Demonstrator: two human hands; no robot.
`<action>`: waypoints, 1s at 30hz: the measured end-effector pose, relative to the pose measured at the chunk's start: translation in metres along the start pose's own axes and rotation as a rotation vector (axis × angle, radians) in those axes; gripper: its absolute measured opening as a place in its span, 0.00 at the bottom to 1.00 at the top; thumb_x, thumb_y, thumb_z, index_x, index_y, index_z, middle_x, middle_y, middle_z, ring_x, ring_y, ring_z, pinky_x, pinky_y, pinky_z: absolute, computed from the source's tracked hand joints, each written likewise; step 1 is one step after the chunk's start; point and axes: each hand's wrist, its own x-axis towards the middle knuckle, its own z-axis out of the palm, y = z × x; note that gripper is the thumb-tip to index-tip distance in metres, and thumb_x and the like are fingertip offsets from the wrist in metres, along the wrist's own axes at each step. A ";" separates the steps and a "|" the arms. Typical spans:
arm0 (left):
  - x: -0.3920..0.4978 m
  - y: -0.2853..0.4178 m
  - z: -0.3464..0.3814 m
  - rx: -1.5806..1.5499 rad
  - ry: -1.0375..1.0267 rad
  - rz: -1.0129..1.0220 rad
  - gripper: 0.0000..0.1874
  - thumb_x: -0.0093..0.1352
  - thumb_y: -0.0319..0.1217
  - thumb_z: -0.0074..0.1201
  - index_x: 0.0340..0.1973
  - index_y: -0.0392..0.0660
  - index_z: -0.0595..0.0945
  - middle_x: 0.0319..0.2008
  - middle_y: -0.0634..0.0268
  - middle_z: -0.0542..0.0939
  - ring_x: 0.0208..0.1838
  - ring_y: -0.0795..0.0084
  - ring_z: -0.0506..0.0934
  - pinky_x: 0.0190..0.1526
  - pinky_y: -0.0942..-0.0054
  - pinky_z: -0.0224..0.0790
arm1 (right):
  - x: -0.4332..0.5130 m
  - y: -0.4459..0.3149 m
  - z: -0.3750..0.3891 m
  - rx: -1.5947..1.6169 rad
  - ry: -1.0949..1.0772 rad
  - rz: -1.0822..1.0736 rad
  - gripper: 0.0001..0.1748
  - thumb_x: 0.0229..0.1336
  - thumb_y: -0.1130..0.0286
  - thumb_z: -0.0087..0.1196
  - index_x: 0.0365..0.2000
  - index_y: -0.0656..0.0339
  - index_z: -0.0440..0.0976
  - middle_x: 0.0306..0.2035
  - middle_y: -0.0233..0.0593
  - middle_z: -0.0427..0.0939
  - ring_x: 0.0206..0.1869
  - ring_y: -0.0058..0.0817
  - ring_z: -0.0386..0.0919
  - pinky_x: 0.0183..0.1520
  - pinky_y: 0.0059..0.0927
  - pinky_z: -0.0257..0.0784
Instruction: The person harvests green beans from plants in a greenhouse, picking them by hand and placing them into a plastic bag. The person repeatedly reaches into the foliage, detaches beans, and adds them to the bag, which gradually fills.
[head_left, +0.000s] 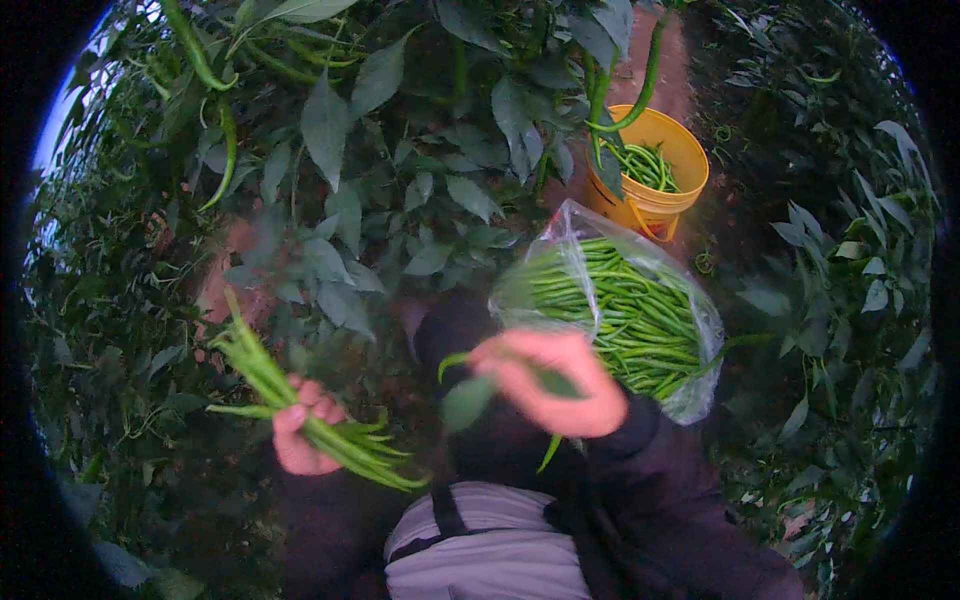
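Observation:
A bundle of long green chili peppers (352, 446) is gripped in my left hand (304, 444), its ends sticking out on both sides of the fist. My right hand (525, 386), blurred by motion, is in front of my body, partly over the near edge of a clear plastic bag (709, 397). From its fingers protrudes a curved green pepper (451, 362), and a green leaf (469, 403) shows beside them. Another thin pepper (550, 453) points down below the hand. The bag is filled with many green chili peppers (652, 330).
Beyond the bag stands a yellow bucket (686, 161) partly filled with green peppers (649, 166). Leafy pepper plants (326, 127) with hanging peppers (225, 154) crowd the front and left. More foliage (817, 255) lines the right, and a strip of bare soil (660, 60) runs behind the bucket.

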 end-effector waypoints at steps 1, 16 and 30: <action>-0.001 0.011 -0.008 0.058 0.028 0.068 0.23 0.63 0.26 0.57 0.53 0.47 0.71 0.38 0.69 0.75 0.35 0.74 0.75 0.36 0.71 0.71 | 0.000 -0.002 -0.022 -0.095 0.116 -0.004 0.07 0.64 0.78 0.52 0.38 0.68 0.79 0.35 0.42 0.82 0.37 0.26 0.81 0.42 0.29 0.75; -0.046 0.015 -0.051 0.668 0.381 0.052 0.40 0.56 0.17 0.55 0.68 0.33 0.65 0.68 0.46 0.70 0.42 0.58 0.83 0.45 0.62 0.80 | 0.096 0.224 -0.393 0.382 0.895 0.660 0.34 0.61 0.44 0.60 0.53 0.66 0.77 0.55 0.50 0.79 0.57 0.42 0.77 0.63 0.43 0.70; -0.047 -0.016 -0.016 1.032 0.169 -0.180 0.08 0.59 0.20 0.61 0.34 0.32 0.85 0.33 0.56 0.87 0.36 0.66 0.85 0.44 0.66 0.79 | 0.168 0.234 -0.079 -0.238 0.553 0.103 0.14 0.66 0.67 0.56 0.29 0.68 0.80 0.27 0.36 0.83 0.27 0.27 0.79 0.34 0.33 0.74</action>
